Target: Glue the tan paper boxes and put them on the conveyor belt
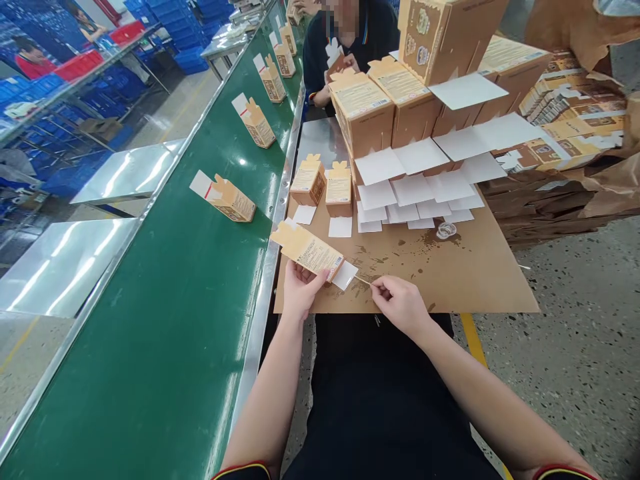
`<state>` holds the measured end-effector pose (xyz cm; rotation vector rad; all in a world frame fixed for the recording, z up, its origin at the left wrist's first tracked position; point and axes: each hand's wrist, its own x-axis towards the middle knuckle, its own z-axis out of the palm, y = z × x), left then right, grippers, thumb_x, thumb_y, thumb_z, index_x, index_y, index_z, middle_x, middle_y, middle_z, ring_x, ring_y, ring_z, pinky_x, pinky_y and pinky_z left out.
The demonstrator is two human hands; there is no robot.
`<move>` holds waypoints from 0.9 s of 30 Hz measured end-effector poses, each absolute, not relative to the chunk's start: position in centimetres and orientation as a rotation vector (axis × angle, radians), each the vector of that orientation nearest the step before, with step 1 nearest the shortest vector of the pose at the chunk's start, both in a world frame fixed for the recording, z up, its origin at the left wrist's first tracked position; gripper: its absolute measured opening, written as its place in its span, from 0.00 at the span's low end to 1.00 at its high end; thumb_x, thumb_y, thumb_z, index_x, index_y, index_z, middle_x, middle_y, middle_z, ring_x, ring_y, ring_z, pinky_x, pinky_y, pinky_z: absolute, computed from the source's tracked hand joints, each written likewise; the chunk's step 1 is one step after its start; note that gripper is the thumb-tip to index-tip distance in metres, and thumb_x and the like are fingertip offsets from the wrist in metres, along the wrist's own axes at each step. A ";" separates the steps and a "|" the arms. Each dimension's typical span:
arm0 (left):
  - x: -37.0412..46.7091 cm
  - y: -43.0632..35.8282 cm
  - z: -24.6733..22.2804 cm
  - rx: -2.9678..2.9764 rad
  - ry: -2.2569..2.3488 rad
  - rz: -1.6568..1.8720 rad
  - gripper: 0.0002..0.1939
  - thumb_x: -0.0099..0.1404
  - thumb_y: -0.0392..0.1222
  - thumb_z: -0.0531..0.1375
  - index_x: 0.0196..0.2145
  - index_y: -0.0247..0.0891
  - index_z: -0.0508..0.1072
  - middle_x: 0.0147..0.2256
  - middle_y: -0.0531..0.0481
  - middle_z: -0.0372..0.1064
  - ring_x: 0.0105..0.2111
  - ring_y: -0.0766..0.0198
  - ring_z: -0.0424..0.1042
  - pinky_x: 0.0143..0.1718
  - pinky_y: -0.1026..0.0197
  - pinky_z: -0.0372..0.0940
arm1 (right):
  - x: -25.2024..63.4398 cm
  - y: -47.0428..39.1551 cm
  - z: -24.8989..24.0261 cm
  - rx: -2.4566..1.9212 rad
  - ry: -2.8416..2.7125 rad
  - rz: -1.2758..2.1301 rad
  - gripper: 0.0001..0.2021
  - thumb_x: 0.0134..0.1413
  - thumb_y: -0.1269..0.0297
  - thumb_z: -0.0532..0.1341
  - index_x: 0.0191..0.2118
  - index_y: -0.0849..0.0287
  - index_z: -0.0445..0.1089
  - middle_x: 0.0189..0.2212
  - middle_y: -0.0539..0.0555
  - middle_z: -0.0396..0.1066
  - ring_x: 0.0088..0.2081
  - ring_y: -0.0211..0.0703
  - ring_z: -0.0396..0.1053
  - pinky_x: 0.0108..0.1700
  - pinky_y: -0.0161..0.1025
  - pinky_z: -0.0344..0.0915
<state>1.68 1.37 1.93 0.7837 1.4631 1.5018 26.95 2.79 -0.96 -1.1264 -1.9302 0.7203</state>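
Note:
My left hand (303, 288) is closed round a tan printed carton (311, 252), which lies tilted above the table's left edge. One end of the carton has scalloped flaps, and a white flap (345, 275) sticks out at the other end. In my right hand (397, 301) a thin stick, perhaps a cotton swab (363, 281), is pinched between the fingertips. Its tip reaches the edge of the white flap; whether it touches cannot be made out. Just beyond stand two similar cartons (339, 190) with white flaps folded outward.
Stacked cartons (367, 120) with white flaps stand at the table's back right. A small clear dish (447, 231) sits near dark spots on the brown board (480, 280). Along the left runs a green conveyor (165, 320) carrying several cartons (233, 200). A co-worker (370, 33) handles a carton opposite.

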 end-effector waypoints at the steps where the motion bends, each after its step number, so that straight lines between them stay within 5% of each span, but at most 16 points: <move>1: 1.9 1.3 1.9 0.809 1.465 1.497 0.43 0.49 0.53 0.86 0.57 0.44 0.74 0.59 0.36 0.79 0.63 0.40 0.80 0.66 0.40 0.75 | 27.3 3.0 -0.8 -1.146 -1.899 0.709 0.10 0.68 0.67 0.62 0.33 0.52 0.75 0.28 0.52 0.79 0.28 0.43 0.76 0.34 0.38 0.76; 12: 4.0 -0.7 1.4 1.157 1.716 1.361 0.40 0.51 0.42 0.83 0.57 0.45 0.71 0.56 0.40 0.76 0.60 0.42 0.80 0.61 0.44 0.76 | 31.0 2.8 0.8 -1.321 -1.615 0.696 0.10 0.67 0.58 0.67 0.33 0.52 0.80 0.27 0.52 0.79 0.26 0.43 0.75 0.30 0.38 0.77; 27: -0.8 -0.3 2.6 1.366 2.031 1.261 0.35 0.50 0.42 0.81 0.53 0.44 0.74 0.49 0.42 0.80 0.54 0.40 0.82 0.59 0.40 0.76 | 31.9 2.6 2.1 -1.253 -1.635 0.605 0.11 0.69 0.57 0.68 0.33 0.52 0.80 0.27 0.51 0.80 0.25 0.41 0.76 0.31 0.38 0.77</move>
